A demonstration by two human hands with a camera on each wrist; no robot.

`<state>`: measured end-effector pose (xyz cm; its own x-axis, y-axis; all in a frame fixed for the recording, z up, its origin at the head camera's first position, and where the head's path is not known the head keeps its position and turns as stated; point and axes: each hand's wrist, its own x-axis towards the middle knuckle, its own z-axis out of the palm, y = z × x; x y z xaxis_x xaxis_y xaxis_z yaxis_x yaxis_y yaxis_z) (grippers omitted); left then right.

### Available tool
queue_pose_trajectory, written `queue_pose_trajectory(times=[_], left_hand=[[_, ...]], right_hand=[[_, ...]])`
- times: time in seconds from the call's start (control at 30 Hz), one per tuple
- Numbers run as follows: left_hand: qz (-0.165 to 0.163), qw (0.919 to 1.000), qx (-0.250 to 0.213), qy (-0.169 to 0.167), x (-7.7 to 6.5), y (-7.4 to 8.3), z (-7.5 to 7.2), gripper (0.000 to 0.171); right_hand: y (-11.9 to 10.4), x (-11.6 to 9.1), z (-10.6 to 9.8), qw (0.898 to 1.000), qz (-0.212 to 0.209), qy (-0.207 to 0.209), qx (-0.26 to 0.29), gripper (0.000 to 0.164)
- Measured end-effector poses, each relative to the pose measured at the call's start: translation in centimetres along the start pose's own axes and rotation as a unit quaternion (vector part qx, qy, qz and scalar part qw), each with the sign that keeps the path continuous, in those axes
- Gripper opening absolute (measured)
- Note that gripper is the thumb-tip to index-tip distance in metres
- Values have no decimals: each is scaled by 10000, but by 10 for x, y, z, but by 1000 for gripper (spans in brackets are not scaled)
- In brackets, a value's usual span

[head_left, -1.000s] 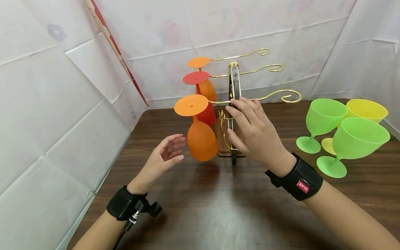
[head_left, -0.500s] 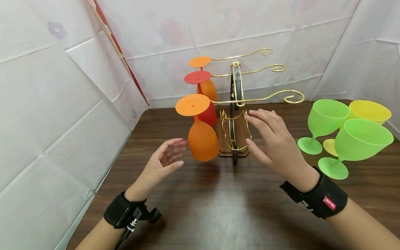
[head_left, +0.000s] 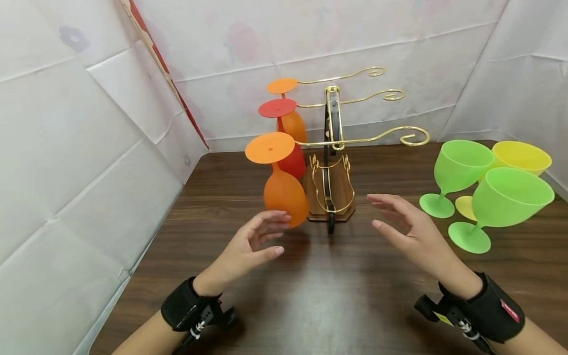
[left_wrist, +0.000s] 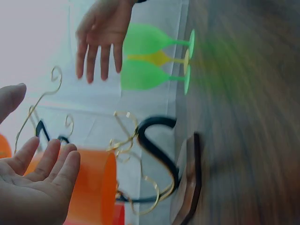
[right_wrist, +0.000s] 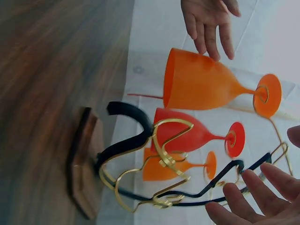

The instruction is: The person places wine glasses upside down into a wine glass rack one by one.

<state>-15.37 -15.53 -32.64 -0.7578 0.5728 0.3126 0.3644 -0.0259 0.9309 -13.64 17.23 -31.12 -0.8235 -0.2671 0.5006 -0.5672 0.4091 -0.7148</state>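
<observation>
Fingers point(head_left: 266, 217) of the person's left hand point(head_left: 246, 244) are loosely bent with a wide gap to the thumb, holding nothing; the right hand point(head_left: 417, 239) is likewise relaxed and bare, above the dark wood-grain surface point(head_left: 319, 305). Whether the left fingertips touch the front orange goblet point(head_left: 286, 195) cannot be told: the head view overlaps them with its lower edge, while the right wrist view puts them just beside its bowl. That goblet hangs upside down by its foot from the nearest rod of a gold-and-black rack point(head_left: 335, 118), smooth and matte, mouth downward. Only the right wrist view shows nearly the whole red goblet point(right_wrist: 180, 131) and back orange goblet point(right_wrist: 171, 166) hanging behind it. Half a second ago the right hand was up beside the rack's gold loop; now it is lower and farther off, and the left hand has come in toward the front goblet. Right of the rack, two green goblets point(head_left: 510, 197) stand upright near a yellow goblet point(head_left: 523, 155). Beyond hangs a pale cloth point(head_left: 213, 98).
</observation>
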Motion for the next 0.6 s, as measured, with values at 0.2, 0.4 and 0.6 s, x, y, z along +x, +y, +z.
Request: queue_pose_trajectory(times=[0.2, 0.4, 0.6], left_hand=[[-177, 9998, 87, -18, -3, 2, 10, 51], [-185, 9996, 198, 91, -8, 2, 13, 50], [-237, 9995, 193, 55, -6, 2, 17, 51]], right_hand=[[13, -3, 4, 9954, 702, -59, 644, 42], [25, -5, 5, 9941, 878, 192, 601, 43], [33, -13, -14, 9933, 614, 948, 260, 45]])
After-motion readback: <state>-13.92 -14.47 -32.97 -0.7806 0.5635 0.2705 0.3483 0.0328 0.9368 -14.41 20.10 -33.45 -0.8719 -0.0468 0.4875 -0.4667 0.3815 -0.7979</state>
